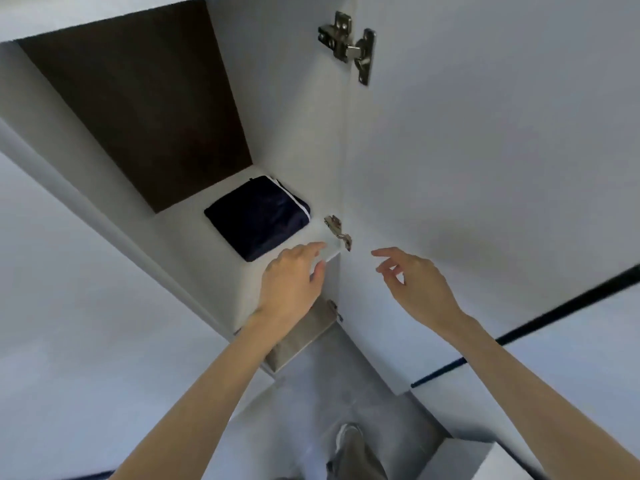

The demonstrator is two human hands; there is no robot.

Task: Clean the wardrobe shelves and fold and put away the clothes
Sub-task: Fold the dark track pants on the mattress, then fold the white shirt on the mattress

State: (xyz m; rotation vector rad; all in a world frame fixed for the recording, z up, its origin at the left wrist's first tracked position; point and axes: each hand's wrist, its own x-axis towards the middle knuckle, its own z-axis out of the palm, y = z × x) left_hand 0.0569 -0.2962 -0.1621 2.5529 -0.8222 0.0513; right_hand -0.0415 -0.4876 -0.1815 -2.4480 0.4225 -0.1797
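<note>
Seen from your head camera, you are looking into the open wardrobe [86,188], and you appear to be working on the putting-away step: one folded garment [258,216], dark navy with a thin white edge, is lying flat on the pale shelf [194,233], toward its right side and close to the front. Your left hand [294,282] is hovering at the shelf's front edge, just beside the near corner of the garment, with its fingers nearly straight and nothing in its grasp; whether the fingertips are touching the shelf is hard to tell. Your right hand [415,285] is hanging in the air near the inside of the open door [485,150], with its fingers loosely spread and also holding nothing. With both hands free, the next move is probably either squaring the garment up on the shelf or turning away for another piece to fold, and no other clothes are showing here. The shelf is looking smooth and bare around the garment, with a dark brown back panel [138,109] behind it. Metal hinges are joining the door to the frame, one high up [349,46] and one level with the shelf [337,232]. Below, a grey floor [304,403] and your shoe [348,438] are showing.
</note>
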